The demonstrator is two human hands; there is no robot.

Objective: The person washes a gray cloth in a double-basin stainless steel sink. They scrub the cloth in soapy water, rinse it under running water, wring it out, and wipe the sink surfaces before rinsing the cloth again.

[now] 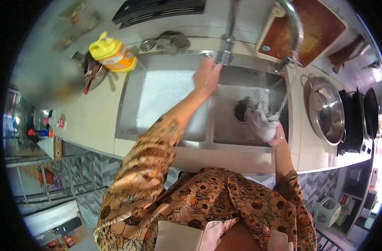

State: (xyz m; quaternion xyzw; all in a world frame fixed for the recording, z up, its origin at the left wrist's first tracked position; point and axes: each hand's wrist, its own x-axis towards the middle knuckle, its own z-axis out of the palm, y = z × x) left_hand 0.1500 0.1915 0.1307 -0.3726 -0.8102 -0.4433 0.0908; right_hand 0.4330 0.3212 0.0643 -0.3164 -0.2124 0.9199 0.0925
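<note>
My right hand (276,135) holds a wet grey cloth (262,121) over the right basin (227,125) of a steel double sink, beside the drain hole. Water runs from the curved faucet (296,26) at the right onto the cloth. My left hand (207,77) is raised over the divider at the sink's back, its fingers at the base of the middle faucet (228,44); the fingertips are blurred, and whether they grip it is unclear. The left basin (169,100) holds whitish, sudsy water.
A yellow detergent jug (114,53) stands left of the sink. Behind the sink lie a crumpled grey rag (173,42) and a round metal strainer (147,44). A brown cutting board (300,31) leans at the back right. A steel pan (327,111) and a black stove (352,122) are on the right.
</note>
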